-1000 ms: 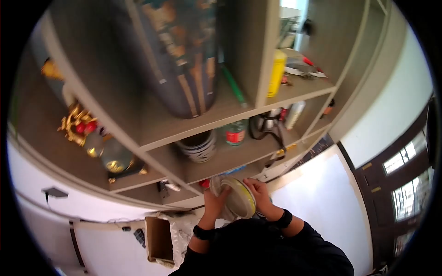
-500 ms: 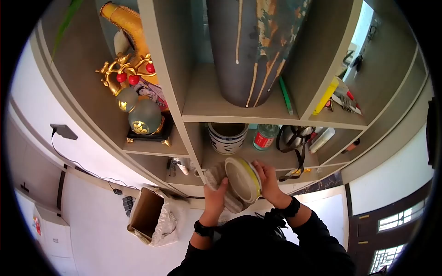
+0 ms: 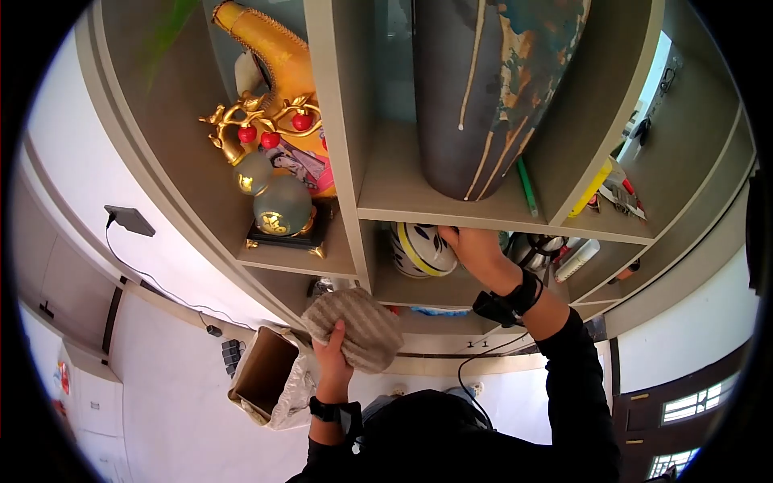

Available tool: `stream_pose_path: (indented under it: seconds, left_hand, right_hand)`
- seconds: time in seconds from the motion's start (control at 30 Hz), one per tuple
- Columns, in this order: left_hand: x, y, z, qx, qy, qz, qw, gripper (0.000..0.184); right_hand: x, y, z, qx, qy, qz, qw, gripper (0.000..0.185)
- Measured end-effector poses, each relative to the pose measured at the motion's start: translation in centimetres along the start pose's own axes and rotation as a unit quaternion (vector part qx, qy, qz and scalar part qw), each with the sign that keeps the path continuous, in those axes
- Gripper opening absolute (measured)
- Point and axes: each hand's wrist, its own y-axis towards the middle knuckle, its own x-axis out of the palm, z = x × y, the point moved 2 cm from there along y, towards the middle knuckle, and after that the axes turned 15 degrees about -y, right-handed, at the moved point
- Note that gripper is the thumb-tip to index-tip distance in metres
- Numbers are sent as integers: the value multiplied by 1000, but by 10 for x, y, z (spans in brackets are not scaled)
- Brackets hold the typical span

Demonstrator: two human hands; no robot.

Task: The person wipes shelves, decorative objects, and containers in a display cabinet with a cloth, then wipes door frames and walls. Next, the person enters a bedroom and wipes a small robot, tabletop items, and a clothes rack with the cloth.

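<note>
My left hand [image 3: 332, 358] grips a beige striped cloth [image 3: 366, 326], thumb on top, in front of the lower shelves. My right hand [image 3: 479, 253] reaches into the middle compartment, its fingers closed at the right edge of a round, pale object with a yellow band [image 3: 423, 248]. This object is at the white pot with dark leaf patterns [image 3: 398, 252]; whether it rests on the pot or stands in front of it is hard to tell. The right fingertips are partly hidden behind the object.
A tall dark vase [image 3: 459, 105] and a green stick [image 3: 527, 187] stand on the shelf above. Left are a gourd ornament [image 3: 282, 205] and a yellow figure [image 3: 278, 60]. A white bottle [image 3: 577, 260] lies at right. An open box [image 3: 266, 374] stands on the floor.
My right hand has moved up into the compartment with the yellow-banded object. My left hand has moved left and down with the cloth, apart from that object. The view has shifted.
</note>
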Motion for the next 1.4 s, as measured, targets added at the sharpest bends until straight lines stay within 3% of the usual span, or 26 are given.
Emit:
stream_pose_path:
  seconds: [0.13, 0.2, 0.33, 0.43, 0.53, 0.6, 0.67, 0.8, 0.9, 1.17, 1.4]
  left_hand:
    - [-5, 0, 17, -15, 1, 16, 1000, 41]
    - [-8, 0, 24, -12, 5, 12, 1000, 41]
    - [-20, 1, 35, 12, 23, 23, 999, 41]
    - [-27, 2, 44, 17, 23, 22, 999, 40]
    - [-37, 4, 50, 9, 40, 13, 999, 40]
    - [-42, 3, 54, 8, 30, 31, 999, 41]
    - [-46, 5, 57, 10, 48, 19, 999, 41]
    - [-48, 2, 62, 18, 65, 15, 998, 41]
    - [-47, -2, 62, 0, 32, 25, 999, 42]
    - [-57, -3, 57, -1, 44, 33, 998, 46]
    - [-59, -5, 49, -10, 67, 33, 997, 40]
  right_hand:
    - [27, 6, 16, -10, -21, 11, 1000, 27]
    - [38, 10, 28, -66, -40, 76, 994, 28]
    - [49, 9, 38, -36, -19, 61, 997, 30]
    - [53, 6, 38, 45, 140, -70, 987, 33]
    - [46, 7, 28, 116, 172, -100, 973, 34]
    - [45, 8, 25, 116, 220, -67, 966, 33]
    - [41, 8, 22, 111, 187, -124, 968, 32]
    - [52, 9, 25, 85, 177, -70, 978, 30]
    - [44, 10, 23, 87, 204, -186, 957, 35]
    - [53, 8, 29, 37, 114, -134, 984, 32]
    - [47, 7, 23, 93, 224, -91, 966, 31]
